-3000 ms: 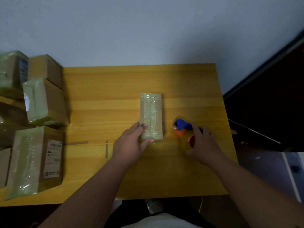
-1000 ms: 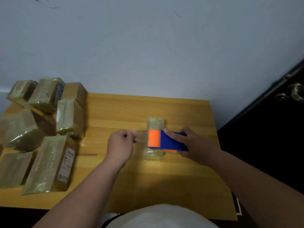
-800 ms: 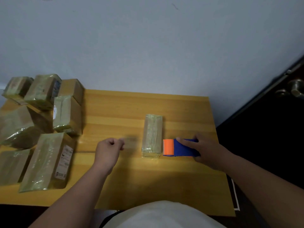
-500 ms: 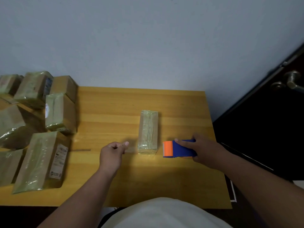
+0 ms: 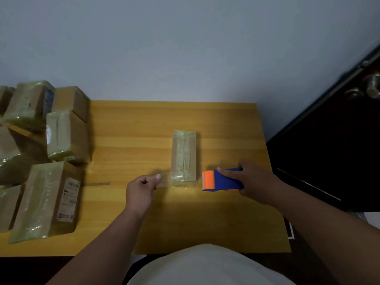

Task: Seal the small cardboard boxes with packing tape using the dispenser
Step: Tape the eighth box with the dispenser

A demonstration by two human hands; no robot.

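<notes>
A small cardboard box [image 5: 183, 157], glossy with clear tape, lies lengthwise in the middle of the wooden table [image 5: 131, 128]. My right hand [image 5: 257, 182] grips the blue tape dispenser [image 5: 224, 180], whose orange end points at the box's near right corner. Left of the box's near end, my left hand [image 5: 140, 189] has its fingers curled and its thumb tip pressed on them. It seems to pinch a faint strip of clear tape [image 5: 164, 182] that runs toward the box. The tape is hard to make out.
Several taped cardboard parcels [image 5: 61, 138] are piled along the table's left side, one with a white label [image 5: 68, 199]. A wall runs behind the table. A dark door with a round knob [image 5: 372, 87] stands to the right.
The dispenser came off the top of the box and went down to its right. My left hand drew away to the left, then settled near the box's near left corner.
</notes>
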